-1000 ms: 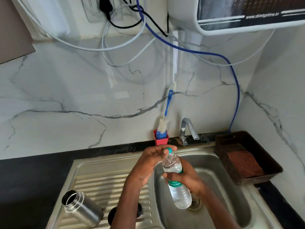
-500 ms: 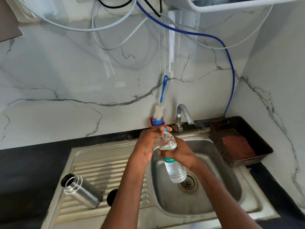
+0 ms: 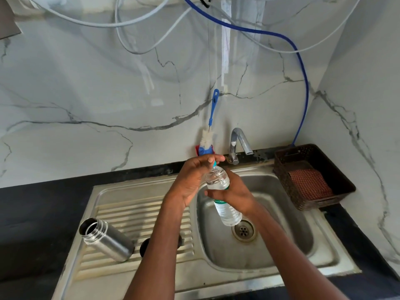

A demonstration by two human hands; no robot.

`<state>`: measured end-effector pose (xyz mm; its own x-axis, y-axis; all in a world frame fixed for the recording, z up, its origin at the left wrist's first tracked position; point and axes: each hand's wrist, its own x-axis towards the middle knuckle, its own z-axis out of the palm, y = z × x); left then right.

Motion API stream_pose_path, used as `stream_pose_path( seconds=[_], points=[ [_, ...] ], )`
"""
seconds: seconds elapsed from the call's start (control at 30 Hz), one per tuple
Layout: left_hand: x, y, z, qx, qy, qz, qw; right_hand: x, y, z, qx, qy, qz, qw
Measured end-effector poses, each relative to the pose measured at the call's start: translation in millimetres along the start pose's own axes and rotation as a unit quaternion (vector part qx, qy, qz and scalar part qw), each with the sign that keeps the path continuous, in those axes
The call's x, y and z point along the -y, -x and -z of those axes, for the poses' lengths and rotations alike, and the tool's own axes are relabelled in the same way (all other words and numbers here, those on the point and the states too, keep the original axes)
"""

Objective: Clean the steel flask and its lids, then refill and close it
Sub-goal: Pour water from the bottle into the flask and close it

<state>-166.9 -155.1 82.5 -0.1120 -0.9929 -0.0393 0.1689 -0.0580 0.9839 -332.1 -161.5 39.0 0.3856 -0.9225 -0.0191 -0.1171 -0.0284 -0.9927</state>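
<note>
Pinching the cap [image 3: 214, 163], the left hand [image 3: 194, 176] twists; the right hand [image 3: 233, 195] grasps the bottle [image 3: 225, 202] over the sink [image 3: 281, 213]; flask [image 3: 108, 241] lies open.

Both bare forearms come up from the bottom edge and meet over the middle, left one crossing in from lower centre, right one from the lower right corner. The left hand [image 3: 194, 176] is up top, wrist bent a little, fingers and thumb curled in and pinching the small teal cap of the clear plastic water bottle [image 3: 225, 198]. The right hand [image 3: 234, 197] sits just below and behind it, back of the hand toward the camera, fingers wrapped round the bottle's middle at the label. Bottle's tilted, neck toward the left hand. Hands are nearly touching.
</note>
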Motion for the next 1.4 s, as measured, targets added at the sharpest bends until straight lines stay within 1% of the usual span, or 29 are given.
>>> stream_pose_path(
  seconds=[0.07, 0.13, 0.23, 0.4, 0.53, 0.6, 0.73, 0.8, 0.9, 1.0, 1.03, 1.07, 1.1, 1.13, 1.17, 1.2, 1.27, 1.4],
  points=[
    [3, 1, 7, 0.041, -0.001, 0.0, 0.999, -3, 1, -1, 0.007, -0.011, -0.015, 1.0],
    [4, 0, 12, 0.049, -0.005, 0.01, 0.999, -6, 0, 0, 0.018, -0.015, -0.023, 0.999],
    [4, -4, 8, -0.025, -0.027, 0.025, 0.999, -7, -2, -5, 0.005, -0.019, -0.035, 0.999],
    [3, -11, 0, -0.156, -0.031, 0.013, 0.987, -13, -12, -18, -0.058, 0.003, -0.039, 0.998],
    [5, -18, 5, -0.183, -0.048, -0.005, 0.982, -20, -21, -18, -0.068, 0.032, -0.043, 0.996],
    [5, -23, 11, -0.198, -0.021, -0.009, 0.98, -22, -21, -17, -0.08, 0.039, -0.046, 0.995],
    [21, -37, 41, -0.225, 0.058, 0.013, 0.973, -32, -26, -19, -0.083, 0.063, -0.064, 0.992],
    [41, -43, 62, -0.259, 0.06, 0.023, 0.964, -38, -28, -21, -0.087, 0.069, -0.071, 0.991],
    [74, -52, 85, -0.317, 0.02, 0.039, 0.947, -49, -34, -25, -0.081, 0.065, -0.078, 0.992],
    [108, -70, 107, -0.399, 0.005, 0.07, 0.914, -59, -43, -33, -0.084, 0.052, -0.08, 0.992],
    [117, -77, 114, -0.43, -0.016, 0.071, 0.9, -61, -48, -36, -0.083, 0.052, -0.084, 0.992],
    [124, -82, 120, -0.458, -0.063, 0.069, 0.884, -63, -53, -39, -0.082, 0.054, -0.089, 0.991],
    [131, -89, 127, -0.478, -0.133, 0.064, 0.866, -66, -59, -43, -0.079, 0.055, -0.093, 0.991],
    [132, -94, 132, -0.478, -0.21, 0.059, 0.851, -67, -63, -46, -0.078, 0.052, -0.098, 0.991],
    [133, -100, 137, -0.464, -0.279, 0.05, 0.839, -69, -68, -49, -0.078, 0.05, -0.1, 0.991],
    [134, -107, 144, -0.443, -0.325, 0.048, 0.834, -71, -75, -52, -0.075, 0.051, -0.104, 0.99],
    [133, -122, 155, -0.393, -0.401, 0.055, 0.825, -76, -86, -57, -0.069, 0.056, -0.108, 0.99],
    [142, -146, 174, -0.288, -0.547, 0.085, 0.781, -88, -107, -66, -0.067, 0.06, -0.113, 0.989]
  ],
)
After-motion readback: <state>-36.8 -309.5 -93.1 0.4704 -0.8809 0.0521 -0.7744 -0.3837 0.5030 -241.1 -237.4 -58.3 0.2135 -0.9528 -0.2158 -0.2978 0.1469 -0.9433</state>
